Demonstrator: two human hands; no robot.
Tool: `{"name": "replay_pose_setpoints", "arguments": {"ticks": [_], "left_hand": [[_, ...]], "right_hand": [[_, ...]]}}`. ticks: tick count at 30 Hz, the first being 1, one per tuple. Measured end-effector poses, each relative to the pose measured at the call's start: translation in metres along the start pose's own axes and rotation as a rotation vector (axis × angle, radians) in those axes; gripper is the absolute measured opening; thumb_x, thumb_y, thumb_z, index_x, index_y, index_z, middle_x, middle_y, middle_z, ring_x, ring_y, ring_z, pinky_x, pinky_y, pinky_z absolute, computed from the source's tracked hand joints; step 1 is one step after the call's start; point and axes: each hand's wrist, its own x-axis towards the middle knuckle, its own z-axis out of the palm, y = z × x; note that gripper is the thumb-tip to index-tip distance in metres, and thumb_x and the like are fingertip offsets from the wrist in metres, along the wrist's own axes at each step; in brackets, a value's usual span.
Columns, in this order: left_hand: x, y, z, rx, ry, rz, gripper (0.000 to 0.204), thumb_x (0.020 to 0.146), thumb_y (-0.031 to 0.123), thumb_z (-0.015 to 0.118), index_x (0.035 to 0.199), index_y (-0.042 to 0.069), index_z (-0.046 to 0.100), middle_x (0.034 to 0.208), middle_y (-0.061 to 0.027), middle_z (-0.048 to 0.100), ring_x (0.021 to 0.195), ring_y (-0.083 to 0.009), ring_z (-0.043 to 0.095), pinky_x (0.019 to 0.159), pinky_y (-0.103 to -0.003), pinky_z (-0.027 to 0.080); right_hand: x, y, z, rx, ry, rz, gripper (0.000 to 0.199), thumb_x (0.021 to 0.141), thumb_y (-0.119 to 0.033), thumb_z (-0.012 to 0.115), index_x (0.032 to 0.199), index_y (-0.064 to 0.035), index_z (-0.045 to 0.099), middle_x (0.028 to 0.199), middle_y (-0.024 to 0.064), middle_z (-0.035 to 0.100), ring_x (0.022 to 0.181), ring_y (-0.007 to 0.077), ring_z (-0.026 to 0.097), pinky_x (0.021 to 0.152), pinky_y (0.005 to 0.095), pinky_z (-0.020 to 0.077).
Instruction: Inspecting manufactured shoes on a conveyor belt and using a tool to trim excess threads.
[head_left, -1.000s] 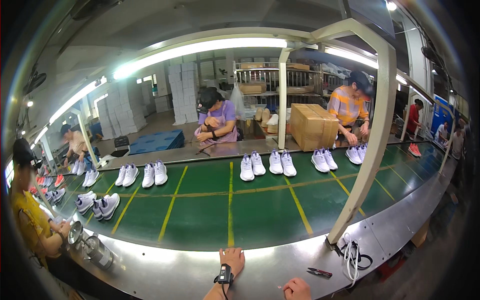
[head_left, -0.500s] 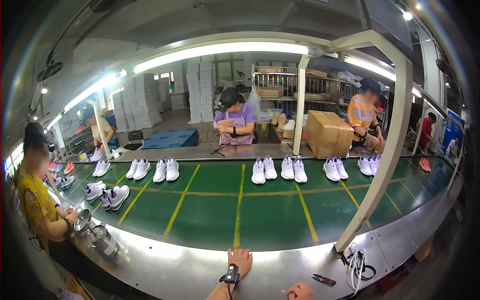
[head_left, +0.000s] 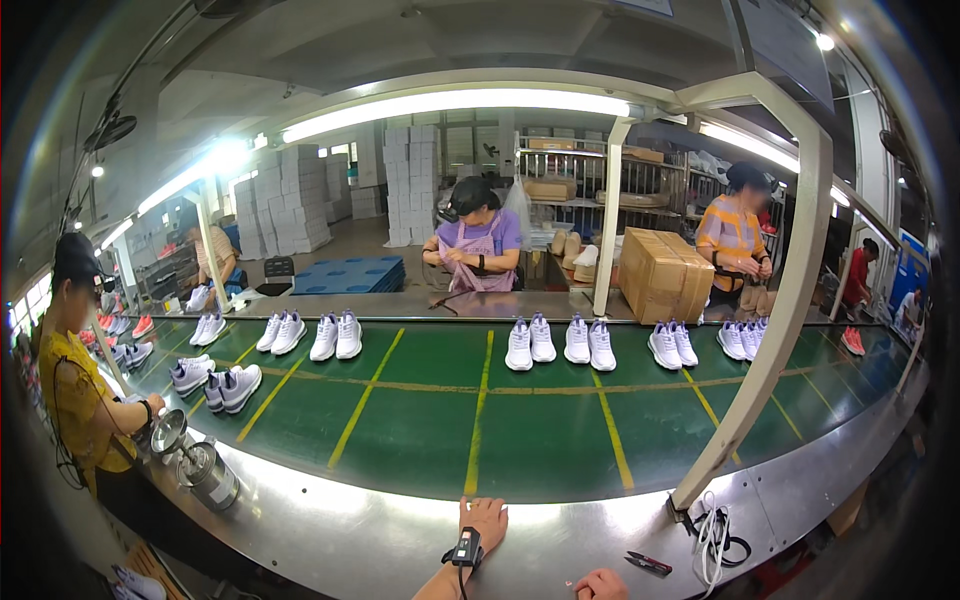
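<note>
Beyond both hands runs the wide green conveyor belt [head_left: 480,420] with yellow lines, carrying pairs of white shoes [head_left: 530,343] along its far side, well apart from the hands, and nearer lies the steel table [head_left: 380,540] that rims it. The left hand [head_left: 484,521] rests flat on that table with fingers together and nothing in it (a small black device is strapped at its wrist), while the right hand [head_left: 602,585] sits low at the picture's edge, mostly cut off, so I cannot tell its grip. Just to the right of the right hand lie small black snips [head_left: 648,563], not touched, and farther right a bundle of white laces [head_left: 712,530] at the foot of a slanted post.
</note>
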Motion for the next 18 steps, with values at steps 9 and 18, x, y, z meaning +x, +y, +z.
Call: {"name": "replay_pose_setpoints", "arguments": {"ticks": [9,18], "left_hand": [[0.001,-0.003,-0.006,-0.017,0.061,0.032,0.019,0.089,0.024,0.05,0.097,0.011,0.062,0.095,-0.0078,0.065,0.098,-0.028,0.058,0.096,-0.056,0.033],[-0.001,-0.005,-0.007,-0.012,-0.007,0.012,0.022,0.087,0.027,0.053,0.1,0.011,0.062,0.098,-0.008,0.064,0.101,-0.0275,0.057,0.099,-0.056,0.03]], "right_hand": [[-0.004,0.004,0.01,0.002,0.043,-0.037,0.009,0.075,-0.01,0.055,0.083,-0.0089,0.06,0.091,0.0139,0.058,0.079,0.0376,0.057,0.067,0.0455,0.0471],[-0.004,-0.005,0.004,0.0,-0.018,0.029,0.009,0.076,-0.01,0.056,0.083,-0.0105,0.061,0.092,0.0128,0.059,0.079,0.0366,0.058,0.068,0.045,0.0478]]}}
